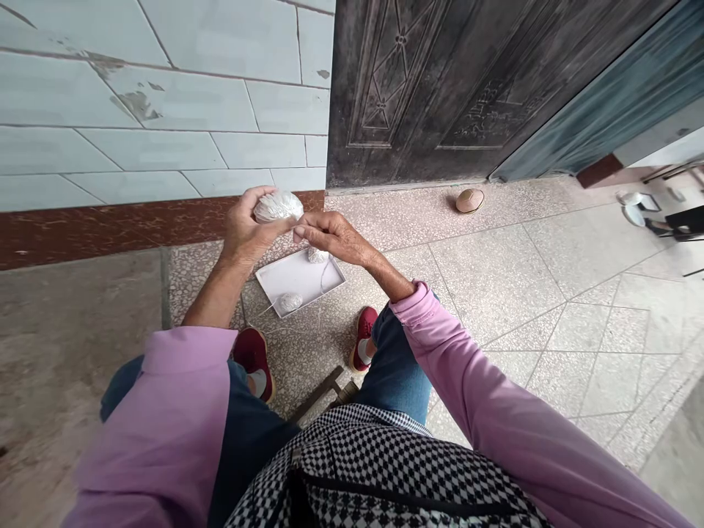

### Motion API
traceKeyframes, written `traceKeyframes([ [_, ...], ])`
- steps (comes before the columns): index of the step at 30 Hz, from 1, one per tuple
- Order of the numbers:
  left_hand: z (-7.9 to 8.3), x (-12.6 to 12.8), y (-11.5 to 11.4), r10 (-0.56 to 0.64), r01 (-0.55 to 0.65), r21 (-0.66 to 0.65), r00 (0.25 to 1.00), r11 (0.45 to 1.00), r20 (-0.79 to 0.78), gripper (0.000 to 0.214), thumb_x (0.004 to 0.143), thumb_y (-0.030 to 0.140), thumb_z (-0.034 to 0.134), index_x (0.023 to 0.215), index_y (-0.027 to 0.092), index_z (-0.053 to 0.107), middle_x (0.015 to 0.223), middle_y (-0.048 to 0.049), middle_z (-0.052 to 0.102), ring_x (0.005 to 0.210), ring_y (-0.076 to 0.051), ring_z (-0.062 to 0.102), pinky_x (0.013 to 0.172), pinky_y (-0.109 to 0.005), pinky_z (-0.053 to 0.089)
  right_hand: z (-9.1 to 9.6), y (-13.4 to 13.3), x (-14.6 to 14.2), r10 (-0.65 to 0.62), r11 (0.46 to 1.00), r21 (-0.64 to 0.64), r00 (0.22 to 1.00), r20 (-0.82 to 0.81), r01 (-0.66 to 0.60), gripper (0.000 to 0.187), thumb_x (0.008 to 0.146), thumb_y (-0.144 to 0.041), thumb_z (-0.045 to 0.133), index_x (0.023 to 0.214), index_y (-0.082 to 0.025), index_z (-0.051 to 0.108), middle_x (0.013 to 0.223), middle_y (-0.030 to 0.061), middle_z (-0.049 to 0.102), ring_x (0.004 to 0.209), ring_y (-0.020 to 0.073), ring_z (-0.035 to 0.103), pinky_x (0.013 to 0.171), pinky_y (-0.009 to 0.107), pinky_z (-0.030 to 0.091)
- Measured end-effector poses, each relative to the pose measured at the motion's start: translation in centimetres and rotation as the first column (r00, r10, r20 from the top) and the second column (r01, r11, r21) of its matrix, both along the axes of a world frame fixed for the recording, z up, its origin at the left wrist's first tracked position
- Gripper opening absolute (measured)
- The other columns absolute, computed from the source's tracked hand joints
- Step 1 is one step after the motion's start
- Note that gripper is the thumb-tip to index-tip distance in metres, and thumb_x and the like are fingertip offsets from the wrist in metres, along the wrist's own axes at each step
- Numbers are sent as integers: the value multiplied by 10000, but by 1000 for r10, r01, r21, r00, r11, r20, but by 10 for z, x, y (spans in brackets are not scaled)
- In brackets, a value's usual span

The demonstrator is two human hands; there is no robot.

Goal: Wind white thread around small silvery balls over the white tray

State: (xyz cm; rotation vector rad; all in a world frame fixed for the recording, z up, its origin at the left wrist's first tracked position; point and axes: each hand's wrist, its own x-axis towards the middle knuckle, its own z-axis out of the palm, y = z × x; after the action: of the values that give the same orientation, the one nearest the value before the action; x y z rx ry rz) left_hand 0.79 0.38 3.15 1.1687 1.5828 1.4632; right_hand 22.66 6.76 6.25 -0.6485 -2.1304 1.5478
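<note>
A large white ball of string point(279, 207) rests in my left hand point(248, 226), with the thumb and fingers wrapped round it. Close against its right side, my right hand point(333, 236) has its thumb and index finger pinched together. Whatever lies in that pinch is too small to make out. Below both hands, a shallow white tray point(297, 273) sits on the floor. A small white ball of string point(290, 301) lies at its near edge, and another ball point(317, 254) is at the far edge, partly hidden by my right hand. Thin white strands trail from the tray.
My red shoes point(254, 359) stand on the speckled floor on either side of the tray's near edge. A tiled wall point(165, 103) and a dark carved door point(418, 88) rise ahead. A rounded brownish object point(469, 201) lies by the door.
</note>
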Motion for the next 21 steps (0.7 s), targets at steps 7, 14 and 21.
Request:
traceKeyframes([
  [7,12,7,-22,-284,284,-102,959,953,16,776,848,546,1057,1508,195,848,1271,-108,886,1037,-312,752,928,-493,669,11,7,3,-237,971,-21,969,-72,237,653,1215,-787,850,839,-286,666,755,-17,451,815,214,503,732,358,437],
  [14,0,13,-19,-371,393,-72,904,917,212,754,923,768,1085,1428,237,907,1243,-170,914,965,-332,884,762,-436,762,7,11,2,-335,942,-42,939,-75,333,638,1251,-722,820,821,-284,643,763,-19,447,800,213,494,716,362,423],
  [21,5,13,-18,-389,423,-25,854,906,345,785,786,590,1197,1410,249,863,1202,-113,895,946,-272,841,742,-345,731,-8,25,-2,-381,922,-119,919,-99,369,657,1287,-599,851,794,-283,553,739,-44,442,780,181,433,732,330,437],
])
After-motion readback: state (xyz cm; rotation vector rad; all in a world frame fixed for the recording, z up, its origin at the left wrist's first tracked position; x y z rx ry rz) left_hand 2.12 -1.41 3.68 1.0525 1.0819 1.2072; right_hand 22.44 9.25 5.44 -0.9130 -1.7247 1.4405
